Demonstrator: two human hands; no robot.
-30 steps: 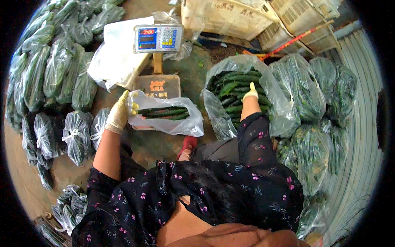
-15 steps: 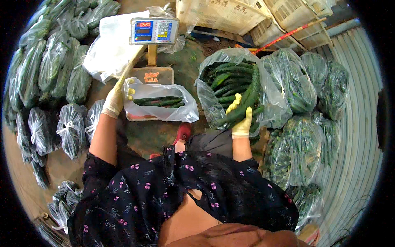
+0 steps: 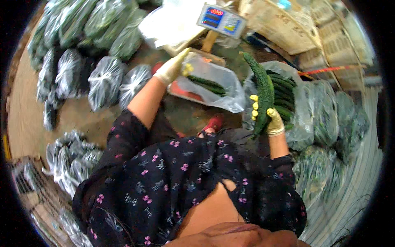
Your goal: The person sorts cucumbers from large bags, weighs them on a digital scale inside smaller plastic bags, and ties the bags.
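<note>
My left hand [image 3: 173, 69], in a pale yellow glove, grips the mouth of a clear plastic bag [image 3: 232, 98]. The bag lies on the platform scale [image 3: 187, 93], with a few dark green cucumbers [image 3: 207, 85] inside. My right hand [image 3: 272, 118], gloved the same way, is wrapped round the lower part of a long bumpy cucumber [image 3: 260, 78]. A second cucumber seems to lie against it, partly hidden. The held cucumber stands out over the left side of a large open plastic bag [image 3: 302, 78], where several more cucumbers [image 3: 284, 92] are heaped.
The scale's display [image 3: 221, 20] rises behind the platform beside a stack of white plastic bags [image 3: 170, 22]. Filled, tied bags [image 3: 106, 82] line the left. More filled bags [image 3: 314, 164] stand at right by a corrugated metal wall [image 3: 349, 191]. Pale crates [image 3: 284, 26] are at the back.
My right hand has lifted the cucumber off the heap and tipped it more upright. My left hand keeps hold of the bag on the scale. The whole view has turned and shifted.
</note>
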